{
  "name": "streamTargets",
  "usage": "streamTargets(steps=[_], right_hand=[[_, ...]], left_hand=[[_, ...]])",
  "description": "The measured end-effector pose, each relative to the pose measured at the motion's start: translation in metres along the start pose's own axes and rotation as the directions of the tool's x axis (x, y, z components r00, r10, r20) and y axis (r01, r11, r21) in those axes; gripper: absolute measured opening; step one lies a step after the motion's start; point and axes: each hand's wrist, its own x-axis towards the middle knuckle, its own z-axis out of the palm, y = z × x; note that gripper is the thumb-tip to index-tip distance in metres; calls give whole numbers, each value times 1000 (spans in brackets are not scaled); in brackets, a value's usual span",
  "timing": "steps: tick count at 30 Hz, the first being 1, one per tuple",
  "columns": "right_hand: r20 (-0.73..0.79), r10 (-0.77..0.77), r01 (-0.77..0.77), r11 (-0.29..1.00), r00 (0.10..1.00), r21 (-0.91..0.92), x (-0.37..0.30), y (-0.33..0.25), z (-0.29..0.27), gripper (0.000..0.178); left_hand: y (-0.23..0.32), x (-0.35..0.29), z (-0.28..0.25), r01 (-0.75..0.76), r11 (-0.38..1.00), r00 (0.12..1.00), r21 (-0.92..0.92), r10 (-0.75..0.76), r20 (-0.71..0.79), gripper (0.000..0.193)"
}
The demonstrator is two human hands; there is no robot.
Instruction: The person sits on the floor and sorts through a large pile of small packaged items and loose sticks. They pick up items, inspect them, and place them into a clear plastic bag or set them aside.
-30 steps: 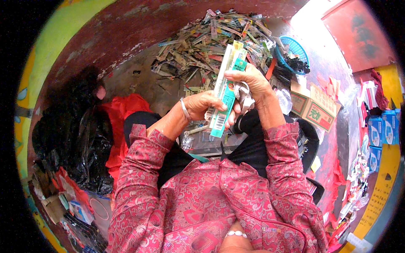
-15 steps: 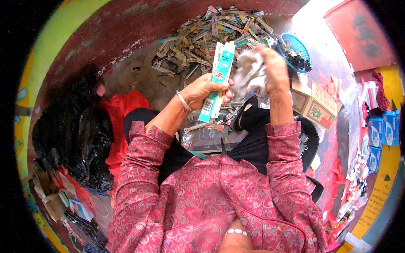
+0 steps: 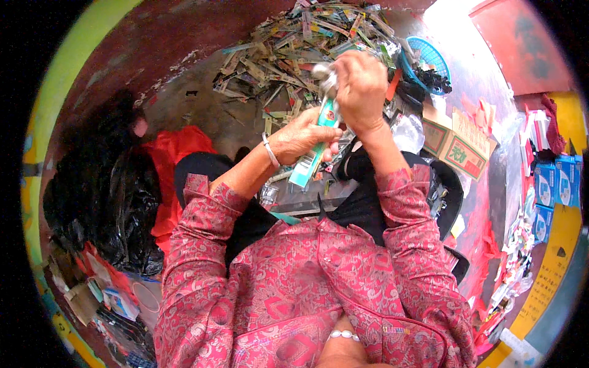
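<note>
My left hand point(image 3: 305, 136) is closed around a long, narrow teal-and-white packet point(image 3: 303, 169), thumb across its front, the packet tilted with its upper end leaning right. A whitish rag point(image 3: 326, 78) is bunched in my right hand point(image 3: 362, 86), whose fingers are curled over it. Rag and right hand lie against the packet's upper end and cover it. Beyond both hands, a large heap of similar long, thin packets point(image 3: 264, 70) spreads over the floor. More small packets lie under my hands, between my knees.
A blue plastic basket point(image 3: 437, 54) with black pieces stands far right, near an opened cardboard box point(image 3: 463, 147). Black plastic bags point(image 3: 101, 202) and a red plastic sheet or bag point(image 3: 178, 153) lie at left. Blue boxes point(image 3: 555, 184) line the right side.
My right hand has swung left with the rag, from beside the packet onto its upper end. The packet, still in my left hand, now leans further right.
</note>
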Motion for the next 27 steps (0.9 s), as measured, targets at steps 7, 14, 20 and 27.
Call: streamTargets(steps=[7, 14, 20, 27], right_hand=[[15, 491, -487, 867, 871, -106, 9, 84, -1, 15], [915, 348, -786, -497, 206, 366, -3, 28, -12, 38], [926, 161, -907, -199, 343, 370, -6, 20, -10, 24], [913, 233, -920, -128, 335, 370, -3, 21, -17, 19]], left_hand=[[1, -9, -2, -35, 984, 995, -175, 50, 86, 22], [4, -3, -12, -136, 916, 991, -378, 131, -39, 25], [4, -3, -13, -137, 978, 989, -154, 144, 31, 28], [2, 1, -16, -157, 972, 988, -173, 154, -32, 31]])
